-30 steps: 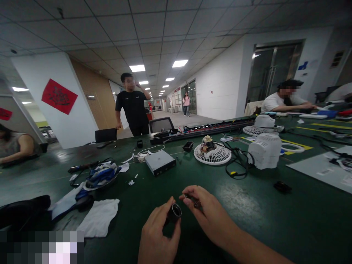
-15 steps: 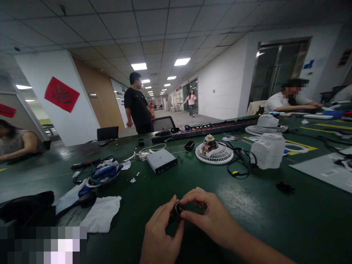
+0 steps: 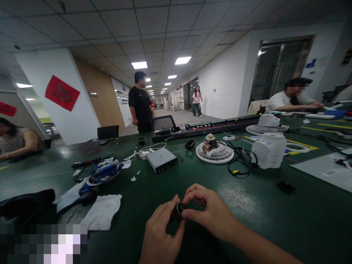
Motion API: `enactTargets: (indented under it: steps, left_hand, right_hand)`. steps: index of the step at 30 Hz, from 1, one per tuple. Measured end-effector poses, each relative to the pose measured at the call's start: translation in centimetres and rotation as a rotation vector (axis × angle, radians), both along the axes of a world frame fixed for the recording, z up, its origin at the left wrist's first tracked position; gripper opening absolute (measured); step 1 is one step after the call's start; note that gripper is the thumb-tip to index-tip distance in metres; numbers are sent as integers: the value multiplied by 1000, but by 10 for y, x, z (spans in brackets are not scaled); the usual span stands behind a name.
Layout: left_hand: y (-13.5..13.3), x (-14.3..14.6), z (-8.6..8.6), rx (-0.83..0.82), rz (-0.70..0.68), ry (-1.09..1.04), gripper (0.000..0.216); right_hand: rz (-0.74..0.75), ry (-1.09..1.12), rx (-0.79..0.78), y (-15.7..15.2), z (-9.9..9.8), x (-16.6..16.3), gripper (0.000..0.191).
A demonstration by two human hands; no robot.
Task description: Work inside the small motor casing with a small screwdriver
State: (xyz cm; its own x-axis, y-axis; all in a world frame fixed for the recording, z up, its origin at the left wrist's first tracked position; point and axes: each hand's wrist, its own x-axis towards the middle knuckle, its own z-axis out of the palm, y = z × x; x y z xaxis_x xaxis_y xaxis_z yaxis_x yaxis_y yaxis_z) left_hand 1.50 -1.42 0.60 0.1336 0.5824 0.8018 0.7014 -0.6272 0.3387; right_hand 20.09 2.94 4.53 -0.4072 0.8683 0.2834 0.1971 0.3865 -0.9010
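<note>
Between the thumb and fingers of my left hand (image 3: 162, 231) is a small black cylindrical part (image 3: 178, 211) with a bright ring at its open end, which faces right. The thumb and index finger of my right hand (image 3: 211, 212) pinch at that ringed end, and the fingertips cover part of it. Small dark, shiny bits show inside the curled fingers of my right hand, too small to name. Both hands are just above the green table (image 3: 247, 227), close to its near side.
Ahead lie a grey optical drive (image 3: 162, 160), a black tray-like piece (image 3: 190, 144) and a white fan grille with motor (image 3: 215, 152). A white housing (image 3: 268, 150) stands right. Left are a white cloth (image 3: 103, 212) and a dish of blue cloth (image 3: 106, 171). People sit at both sides; two stand beyond.
My hands stay on the black part, with only a slight shift of the fingers. The standing person in black has turned a little, and the person in pink has walked nearer.
</note>
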Motion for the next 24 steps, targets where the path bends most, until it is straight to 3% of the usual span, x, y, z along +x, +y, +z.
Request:
enactTargets:
  steps: [15, 21, 24]
  left_hand:
    - [-1, -2, 1, 15, -88, 35, 40]
    - [-1, -3, 1, 16, -64, -19, 39]
    - [-2, -4, 0, 24, -62, -42, 42]
  right_hand:
    - [103, 17, 11, 6, -12, 3, 11]
    - [161, -159, 356, 4, -2, 11, 11]
    - [182, -180, 436, 3, 0, 14, 12]
